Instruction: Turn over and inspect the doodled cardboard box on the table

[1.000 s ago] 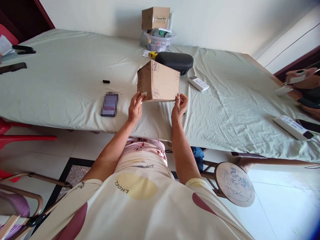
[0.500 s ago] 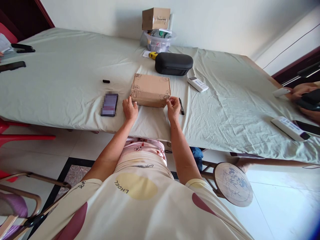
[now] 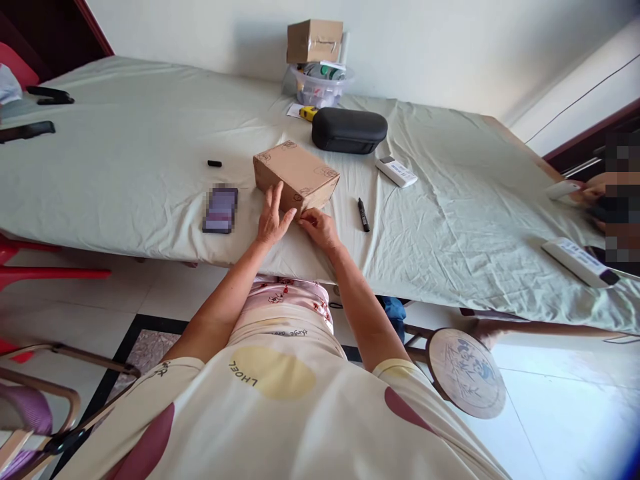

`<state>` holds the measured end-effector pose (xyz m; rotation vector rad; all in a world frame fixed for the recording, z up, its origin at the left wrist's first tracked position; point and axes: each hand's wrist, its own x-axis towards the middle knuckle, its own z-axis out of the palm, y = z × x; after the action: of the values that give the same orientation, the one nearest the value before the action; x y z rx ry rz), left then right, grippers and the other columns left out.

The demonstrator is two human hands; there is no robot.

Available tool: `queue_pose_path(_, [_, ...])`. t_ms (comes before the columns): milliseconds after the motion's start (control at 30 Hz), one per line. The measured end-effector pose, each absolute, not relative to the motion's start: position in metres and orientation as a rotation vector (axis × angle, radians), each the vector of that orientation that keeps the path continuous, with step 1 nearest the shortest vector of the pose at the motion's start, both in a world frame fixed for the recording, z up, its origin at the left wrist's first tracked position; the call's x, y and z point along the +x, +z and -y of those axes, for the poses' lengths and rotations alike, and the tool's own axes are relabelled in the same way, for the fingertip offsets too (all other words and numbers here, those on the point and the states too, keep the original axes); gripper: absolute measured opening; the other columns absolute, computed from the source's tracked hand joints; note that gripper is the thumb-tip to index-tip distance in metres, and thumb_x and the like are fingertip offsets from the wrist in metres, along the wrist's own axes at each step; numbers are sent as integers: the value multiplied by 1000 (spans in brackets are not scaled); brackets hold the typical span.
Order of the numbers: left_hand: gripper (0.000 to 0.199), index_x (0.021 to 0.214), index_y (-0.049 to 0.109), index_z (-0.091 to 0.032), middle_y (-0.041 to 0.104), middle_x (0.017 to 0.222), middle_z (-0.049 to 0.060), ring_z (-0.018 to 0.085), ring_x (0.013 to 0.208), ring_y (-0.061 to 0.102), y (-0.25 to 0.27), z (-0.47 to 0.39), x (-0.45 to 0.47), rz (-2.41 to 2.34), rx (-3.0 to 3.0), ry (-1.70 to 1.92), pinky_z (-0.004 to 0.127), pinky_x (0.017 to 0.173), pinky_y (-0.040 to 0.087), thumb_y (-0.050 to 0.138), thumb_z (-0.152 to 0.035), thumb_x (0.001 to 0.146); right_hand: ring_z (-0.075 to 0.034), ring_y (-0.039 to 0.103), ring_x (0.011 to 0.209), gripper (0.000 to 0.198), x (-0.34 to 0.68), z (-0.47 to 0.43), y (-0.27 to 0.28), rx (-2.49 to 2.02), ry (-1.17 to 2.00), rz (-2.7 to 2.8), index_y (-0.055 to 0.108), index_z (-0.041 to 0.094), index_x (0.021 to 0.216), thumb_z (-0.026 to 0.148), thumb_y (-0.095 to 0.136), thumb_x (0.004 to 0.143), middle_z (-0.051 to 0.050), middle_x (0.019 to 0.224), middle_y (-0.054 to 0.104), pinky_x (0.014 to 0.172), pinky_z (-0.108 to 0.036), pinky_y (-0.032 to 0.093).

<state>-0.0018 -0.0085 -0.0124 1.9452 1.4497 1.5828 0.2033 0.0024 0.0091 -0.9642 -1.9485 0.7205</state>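
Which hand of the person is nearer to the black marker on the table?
The right hand. It is at the near bottom corner of the box, to the left of the marker; the left hand lies farther left, touching the box.

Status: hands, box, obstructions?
Left hand against box, right hand at its near lower corner. Box sits angled. Marker to the right, clear of both hands.

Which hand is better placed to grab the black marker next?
Probably the right hand: the black marker lies to its right, while the left hand is farther off, against the scribbled box.
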Motion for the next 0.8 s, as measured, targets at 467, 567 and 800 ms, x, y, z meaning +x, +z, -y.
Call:
queue_pose_path(467, [74,156,54,-27,45,170,18,33,163,40,-11,11,6,-1470,1998,1657,50,135,34,41,-77,104,-33,50,155,55,186,23,29,-968,-11,2199,57,29,157,53,45,110,-12,161,60,127,-57,43])
queue_pose_path(567, [74,155,55,-24,46,169,20,34,162,41,-9,11,6,-1490,2003,1645,51,135,34,41,-76,104,-32,49,155,54,185,21,27,-1018,-16,2191,55,30,159,53,44,111,-11,164,58,127,-55,41])
queue_pose_path(800, [65,153,56,-27,48,168,18,33,160,46,-8,13,6,-1508,2010,1660,51,134,37,52,-70,103,-35,46,156,56,213,-6,15,-1198,34,1877,51,28,159,52,47,109,-15,167,51,127,-64,39])
